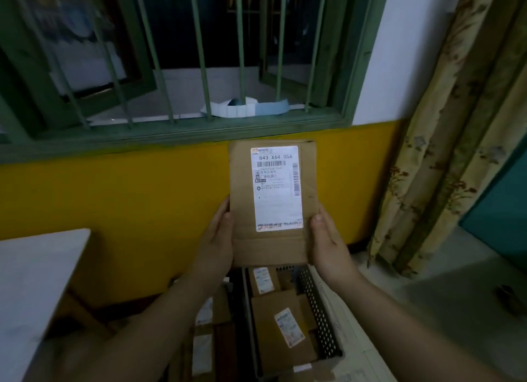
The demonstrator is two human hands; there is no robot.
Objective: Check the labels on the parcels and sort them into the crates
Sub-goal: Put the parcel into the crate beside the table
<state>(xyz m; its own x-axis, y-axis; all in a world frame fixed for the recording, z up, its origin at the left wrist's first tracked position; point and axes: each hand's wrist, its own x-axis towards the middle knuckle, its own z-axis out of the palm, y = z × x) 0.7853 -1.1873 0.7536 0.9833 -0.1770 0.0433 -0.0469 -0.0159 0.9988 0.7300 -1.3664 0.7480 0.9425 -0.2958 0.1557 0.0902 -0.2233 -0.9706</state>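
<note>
Two hands are holding one parcel (272,202) up high: the left hand (218,240) and the right hand (328,243) are each wrapping its lower sides with a thumb in front. They are tipping it so its label (276,187) is facing the eyes, probably for reading. Below, a crate (320,310) is already holding other parcels.

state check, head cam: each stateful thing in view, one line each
held parcel: lifted upright, label facing camera, top line reads 843 X64 056
left hand: grips the parcel's left edge
right hand: grips the parcel's right edge
perforated crate: below the hands, holds labelled parcels
crate parcels: lying flat, labels up
window: barred, dark outside
curtain: hangs bunched at the right
</note>
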